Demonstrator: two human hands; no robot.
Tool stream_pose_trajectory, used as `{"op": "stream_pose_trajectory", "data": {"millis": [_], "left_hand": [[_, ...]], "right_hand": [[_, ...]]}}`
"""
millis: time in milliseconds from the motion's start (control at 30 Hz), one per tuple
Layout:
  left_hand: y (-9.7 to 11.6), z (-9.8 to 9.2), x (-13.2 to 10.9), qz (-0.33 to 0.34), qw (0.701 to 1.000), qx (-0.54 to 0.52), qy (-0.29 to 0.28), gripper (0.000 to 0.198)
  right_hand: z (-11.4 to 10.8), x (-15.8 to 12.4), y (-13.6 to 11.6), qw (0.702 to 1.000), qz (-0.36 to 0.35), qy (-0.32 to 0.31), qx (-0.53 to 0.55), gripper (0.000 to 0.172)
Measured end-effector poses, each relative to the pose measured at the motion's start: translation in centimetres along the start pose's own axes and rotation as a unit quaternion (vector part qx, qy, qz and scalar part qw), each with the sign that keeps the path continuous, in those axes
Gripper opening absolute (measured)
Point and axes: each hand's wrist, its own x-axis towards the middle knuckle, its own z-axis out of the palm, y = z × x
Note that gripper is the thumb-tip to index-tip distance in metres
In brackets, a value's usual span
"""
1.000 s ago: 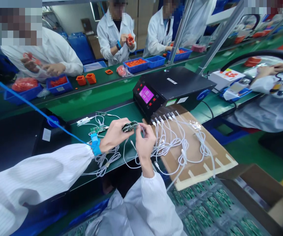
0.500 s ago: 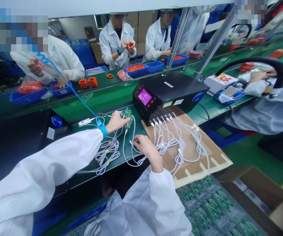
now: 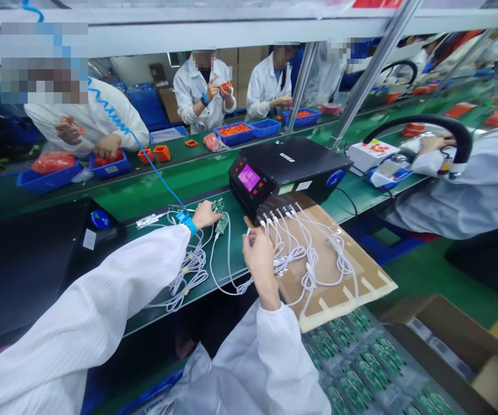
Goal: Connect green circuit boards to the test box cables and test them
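My left hand rests on the green bench mat with its fingers on small green circuit boards, a blue wrist strap and coiled blue cord at the wrist. My right hand is raised over the mat, fingers pinched on the plug end of a white cable. Just beyond stands a black test box with a pink screen. Several white cables run from its front over a brown cardboard sheet.
Trays of green circuit boards lie low right beside an open carton. More white cable loops lie left. Across the green conveyor, people in white coats handle orange parts in blue bins. A co-worker sits at right.
My left hand carried the circuit board from mid-air down onto the mat. My right hand dropped to the loose cables, took one plug end and lifted it.
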Motion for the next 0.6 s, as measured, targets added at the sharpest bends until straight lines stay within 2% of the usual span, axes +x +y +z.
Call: {"op": "stream_pose_trajectory", "data": {"millis": [67,167,300,433,600], "left_hand": [[0.5,0.2,-0.2,-0.013,0.999,-0.053,-0.007,0.041],[1.9,0.8,-1.1,-0.035,0.986,-0.156,-0.043,0.031],[3.6,2.2,-3.0,-0.072,0.956,-0.264,-0.105,0.031],[4.1,3.8,-5.0,-0.091,0.941,-0.302,-0.124,0.034],[4.7,4.8,-6.3,-0.071,0.93,-0.336,-0.129,0.022]], "right_hand": [[-0.2,0.3,0.2,0.998,-0.005,0.023,0.059,0.025],[0.0,0.5,0.3,0.992,-0.018,0.028,0.118,0.029],[0.6,0.1,0.0,0.988,-0.053,0.047,0.136,0.024],[0.9,-0.3,-0.2,0.988,-0.068,0.075,0.116,0.021],[0.5,-0.2,0.0,0.991,-0.058,0.068,0.104,0.02]]}}
